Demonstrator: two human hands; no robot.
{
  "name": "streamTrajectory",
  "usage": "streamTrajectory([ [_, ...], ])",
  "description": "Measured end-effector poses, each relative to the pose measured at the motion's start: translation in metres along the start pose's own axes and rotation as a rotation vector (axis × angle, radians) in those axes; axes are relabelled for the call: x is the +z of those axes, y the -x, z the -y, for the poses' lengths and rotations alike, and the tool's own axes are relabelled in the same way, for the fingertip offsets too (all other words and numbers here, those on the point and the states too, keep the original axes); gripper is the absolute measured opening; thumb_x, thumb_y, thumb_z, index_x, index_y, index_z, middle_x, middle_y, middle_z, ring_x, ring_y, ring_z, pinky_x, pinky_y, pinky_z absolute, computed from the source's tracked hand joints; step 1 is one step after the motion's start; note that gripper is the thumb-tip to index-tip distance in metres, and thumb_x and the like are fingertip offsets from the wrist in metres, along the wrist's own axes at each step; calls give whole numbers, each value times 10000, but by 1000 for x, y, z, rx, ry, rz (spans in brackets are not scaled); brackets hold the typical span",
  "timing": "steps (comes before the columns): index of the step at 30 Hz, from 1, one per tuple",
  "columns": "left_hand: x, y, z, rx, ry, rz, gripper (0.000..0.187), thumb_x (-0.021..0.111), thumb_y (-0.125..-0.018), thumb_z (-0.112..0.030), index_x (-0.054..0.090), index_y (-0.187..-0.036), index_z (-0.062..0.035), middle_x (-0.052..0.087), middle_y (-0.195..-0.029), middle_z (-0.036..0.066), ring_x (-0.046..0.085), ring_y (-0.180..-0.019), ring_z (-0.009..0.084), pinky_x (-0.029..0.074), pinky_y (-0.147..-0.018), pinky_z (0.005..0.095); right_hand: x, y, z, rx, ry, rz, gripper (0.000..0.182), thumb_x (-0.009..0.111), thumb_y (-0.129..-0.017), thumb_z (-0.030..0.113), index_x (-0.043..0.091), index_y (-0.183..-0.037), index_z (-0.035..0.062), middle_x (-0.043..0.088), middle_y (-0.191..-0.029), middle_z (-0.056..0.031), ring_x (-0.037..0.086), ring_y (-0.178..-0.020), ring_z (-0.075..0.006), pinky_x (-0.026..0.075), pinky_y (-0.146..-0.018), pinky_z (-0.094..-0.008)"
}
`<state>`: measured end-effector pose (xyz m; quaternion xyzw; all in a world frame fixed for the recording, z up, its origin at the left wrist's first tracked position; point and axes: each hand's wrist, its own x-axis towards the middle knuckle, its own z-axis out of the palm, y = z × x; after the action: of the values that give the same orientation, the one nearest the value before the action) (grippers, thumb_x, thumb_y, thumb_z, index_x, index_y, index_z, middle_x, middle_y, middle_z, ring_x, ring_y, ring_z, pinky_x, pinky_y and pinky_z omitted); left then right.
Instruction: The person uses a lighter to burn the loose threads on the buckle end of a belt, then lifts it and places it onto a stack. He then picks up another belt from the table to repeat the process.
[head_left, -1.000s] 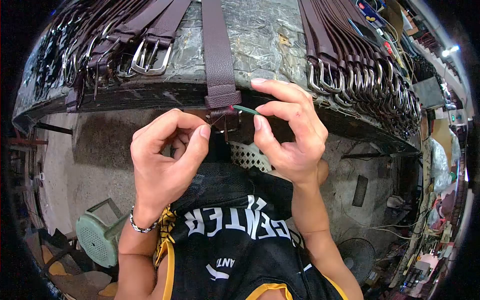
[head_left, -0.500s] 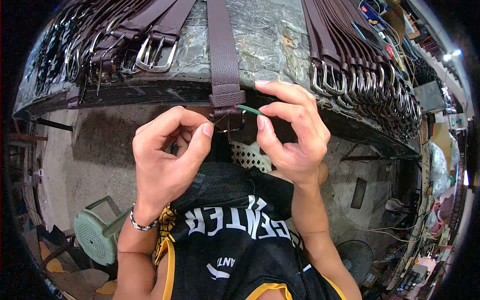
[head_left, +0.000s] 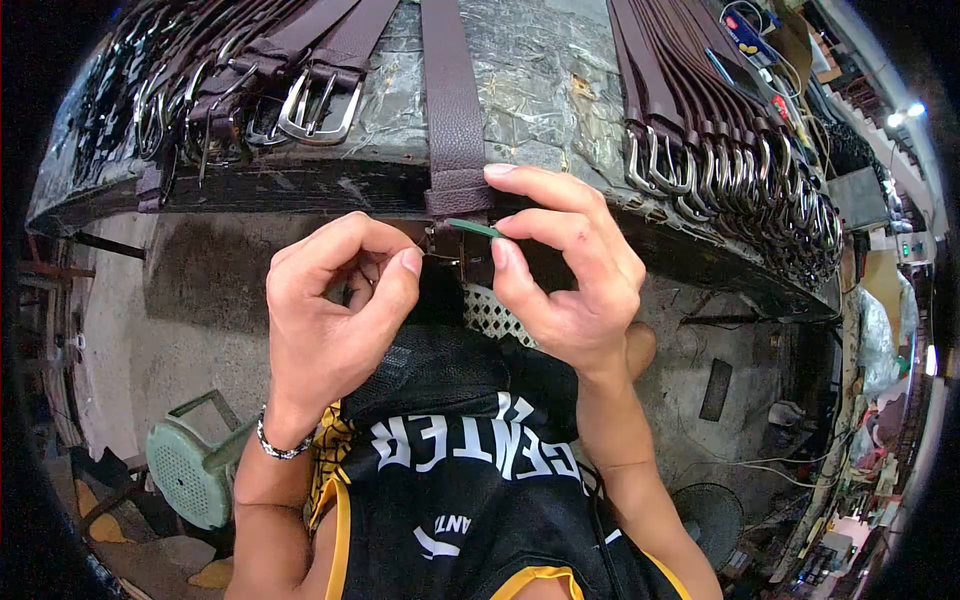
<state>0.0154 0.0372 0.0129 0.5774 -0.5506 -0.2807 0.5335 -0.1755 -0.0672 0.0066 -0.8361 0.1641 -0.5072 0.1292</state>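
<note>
A dark brown leather belt [head_left: 456, 120] hangs over the table's front edge, its loop end pointing toward me. My left hand [head_left: 340, 290] is closed in a pinch just left of that end, with a fine thread [head_left: 424, 247] at its fingertips. My right hand [head_left: 575, 260] pinches a thin green tool [head_left: 472, 229] between thumb and index finger, and another finger rests by the belt's loop. The green tool's far end lies across the belt end, close to the thread. The buckle below is mostly hidden in shadow.
Belts with metal buckles [head_left: 318, 105] lie at the left of the plastic-covered table [head_left: 540, 60]. A row of several more belts [head_left: 660, 90] hangs at the right. A green stool [head_left: 188, 475] stands lower left, and a fan [head_left: 708, 520] lower right.
My right hand has moved left, bringing the green tool across the belt end toward the thread. My left hand has stayed nearly in place.
</note>
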Motion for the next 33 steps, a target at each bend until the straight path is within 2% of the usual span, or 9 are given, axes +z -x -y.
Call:
streamTrajectory([
  [2,-1,1,3,-13,-3,9,57,679,-929,28,661,-875,28,617,-802,-3,535,-714,40,404,-622,210,4,0,0,-8,3,-2,241,781,-724,-28,674,-930,36,731,-1160,-128,710,-1033,-315,537,-930,-431],
  [5,4,-1,9,39,30,-64,71,709,-869,15,663,-815,14,571,-700,-40,431,-583,-4,299,-494,195,1,-2,2,-18,25,39,230,763,-753,-59,676,-959,-6,745,-1163,-203,720,-1048,-318,552,-949,-404],
  [14,6,-2,4,29,43,-79,60,714,-870,14,673,-827,16,578,-705,-41,435,-586,-6,300,-493,193,2,-4,3,-31,36,49,231,770,-747,-54,690,-956,3,746,-1163,-191,719,-1038,-305,548,-932,-389],
  [17,5,-2,5,36,41,-78,60,717,-870,13,674,-827,15,581,-708,-40,435,-586,-6,304,-495,192,7,-3,1,-37,32,10,248,790,-720,-27,670,-925,43,729,-1157,-121,713,-1016,-309,532,-903,-423],
  [26,-10,-3,4,-50,-18,-130,102,672,-879,-8,648,-784,21,565,-681,-70,451,-625,-17,343,-541,200,1,-3,3,28,-4,-11,225,782,-749,-28,680,-940,32,739,-1151,-128,713,-1015,-303,542,-888,-412],
  [27,-21,-7,11,-77,-83,-121,168,673,-913,-66,639,-779,30,566,-620,5,471,-545,67,364,-527,268,-4,-2,3,71,-39,-45,211,769,-769,-35,680,-952,22,739,-1150,-146,714,-1021,-295,547,-904,-399],
  [29,-44,-15,18,-125,-687,-63,268,691,-955,-155,627,-783,41,530,-586,128,458,-489,236,371,-518,361,-17,2,3,151,-106,-118,186,741,-809,-50,682,-977,2,739,-1148,-182,717,-1033,-280,557,-935,-375],
  [30,-45,-16,17,-157,-765,-72,394,694,-989,-249,580,-755,46,472,-605,206,416,-514,364,368,-526,427,-22,7,1,206,-172,-184,192,720,-824,-62,672,-1005,-18,733,-1149,-212,713,-1050,-275,546,-967,-371],
  [33,-26,-14,17,-45,-620,-245,446,707,-996,-277,535,-722,30,463,-558,145,419,-487,286,368,-513,399,-42,13,3,351,-208,-302,147,664,-885,-85,653,-1025,-42,725,-1145,-200,706,-1044,-253,535,-967,-356],
])
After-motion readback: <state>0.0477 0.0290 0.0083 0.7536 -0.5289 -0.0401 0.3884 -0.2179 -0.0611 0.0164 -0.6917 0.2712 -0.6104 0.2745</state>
